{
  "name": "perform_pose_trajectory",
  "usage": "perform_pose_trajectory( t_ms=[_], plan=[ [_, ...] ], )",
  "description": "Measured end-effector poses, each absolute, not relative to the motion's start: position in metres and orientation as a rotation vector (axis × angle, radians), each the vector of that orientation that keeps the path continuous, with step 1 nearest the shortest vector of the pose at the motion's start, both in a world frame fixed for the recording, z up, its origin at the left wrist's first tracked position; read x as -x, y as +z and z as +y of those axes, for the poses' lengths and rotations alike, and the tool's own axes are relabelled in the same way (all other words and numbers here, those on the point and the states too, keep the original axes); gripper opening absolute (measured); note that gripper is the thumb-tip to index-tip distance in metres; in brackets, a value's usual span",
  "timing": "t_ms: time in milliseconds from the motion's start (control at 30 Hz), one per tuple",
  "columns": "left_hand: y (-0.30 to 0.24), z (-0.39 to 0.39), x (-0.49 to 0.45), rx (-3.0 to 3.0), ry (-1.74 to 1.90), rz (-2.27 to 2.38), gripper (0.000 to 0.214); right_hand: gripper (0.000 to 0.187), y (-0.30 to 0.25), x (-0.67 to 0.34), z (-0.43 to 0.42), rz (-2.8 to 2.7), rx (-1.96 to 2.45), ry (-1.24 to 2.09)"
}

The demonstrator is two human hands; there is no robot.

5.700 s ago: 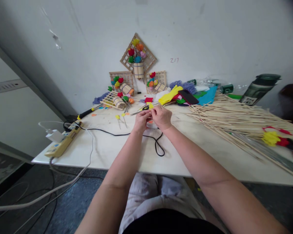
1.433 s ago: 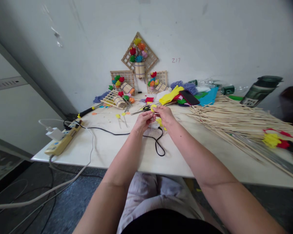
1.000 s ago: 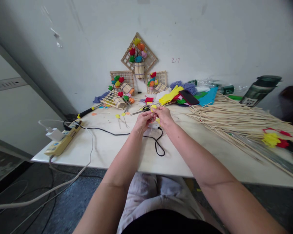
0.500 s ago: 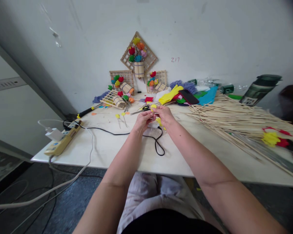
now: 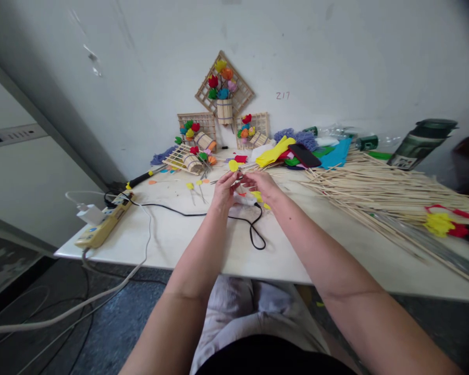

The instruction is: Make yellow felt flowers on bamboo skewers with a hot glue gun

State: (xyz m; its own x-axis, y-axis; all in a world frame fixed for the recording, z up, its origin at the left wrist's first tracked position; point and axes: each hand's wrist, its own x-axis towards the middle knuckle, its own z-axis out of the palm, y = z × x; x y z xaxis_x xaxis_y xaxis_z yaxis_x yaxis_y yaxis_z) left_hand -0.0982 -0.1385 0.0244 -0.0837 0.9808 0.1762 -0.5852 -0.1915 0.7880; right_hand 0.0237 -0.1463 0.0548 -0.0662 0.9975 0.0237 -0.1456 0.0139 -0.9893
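My left hand [image 5: 224, 190] is closed in a pinch above the table. A small rounded yellow piece [image 5: 233, 165], petal-like in shape, stands just above its fingertips. My right hand [image 5: 262, 186] is beside it, with its fingers apart and curved toward the left hand; I see nothing held in it. Dark scissors [image 5: 214, 182] lie behind the hands, mostly covered by them. Below the right hand are more yellow pieces [image 5: 257, 196] and a white object [image 5: 242, 200] with a black cord. Yellow pieces on thin stems [image 5: 191, 187] lie to the left.
Stick lattices with colourful flowers [image 5: 224, 86] stand against the wall. Many thin wooden sticks [image 5: 359, 182] spread over the right side. A phone [image 5: 304, 155] rests on coloured cloth, near a dark bottle [image 5: 424, 143]. A power strip [image 5: 101, 224] lies at the left edge.
The yellow piece, earlier at my right fingertips, is now farther left above my left fingertips. My right fingers have moved slightly apart from it.
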Motion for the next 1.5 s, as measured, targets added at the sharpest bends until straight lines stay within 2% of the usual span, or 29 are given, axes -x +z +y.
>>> perform_pose_trajectory(
  t_ms=[333,567,633,733,867,1000,1200,1500],
  plan=[
    [0.022,-0.131,0.103,-0.722,1.696,0.639,0.022,0.005,0.045,-0.015,-0.149,-1.338,0.941,1.401],
    [0.025,-0.135,0.104,-0.779,1.574,0.646,0.029,0.007,0.045,-0.016,-0.148,-1.322,1.033,1.203],
    [0.027,-0.136,0.105,-0.775,1.561,0.628,0.023,0.007,0.048,-0.019,-0.149,-1.354,1.059,1.173],
    [0.029,-0.135,0.107,-0.735,1.613,0.633,0.015,0.008,0.051,-0.023,-0.151,-1.434,1.090,1.168],
    [0.028,-0.133,0.108,-0.728,1.691,0.719,0.024,0.007,0.051,-0.024,-0.151,-1.550,1.128,1.143],
    [0.026,-0.133,0.108,-0.767,1.725,0.772,0.030,0.007,0.046,-0.024,-0.146,-1.634,1.147,0.949],
    [0.023,-0.131,0.110,-0.782,1.727,0.779,0.026,0.010,0.038,-0.026,-0.137,-1.715,1.095,0.687],
    [0.022,-0.130,0.110,-0.824,1.742,0.783,0.023,0.011,0.037,-0.026,-0.136,-1.716,1.076,0.618]
  ],
)
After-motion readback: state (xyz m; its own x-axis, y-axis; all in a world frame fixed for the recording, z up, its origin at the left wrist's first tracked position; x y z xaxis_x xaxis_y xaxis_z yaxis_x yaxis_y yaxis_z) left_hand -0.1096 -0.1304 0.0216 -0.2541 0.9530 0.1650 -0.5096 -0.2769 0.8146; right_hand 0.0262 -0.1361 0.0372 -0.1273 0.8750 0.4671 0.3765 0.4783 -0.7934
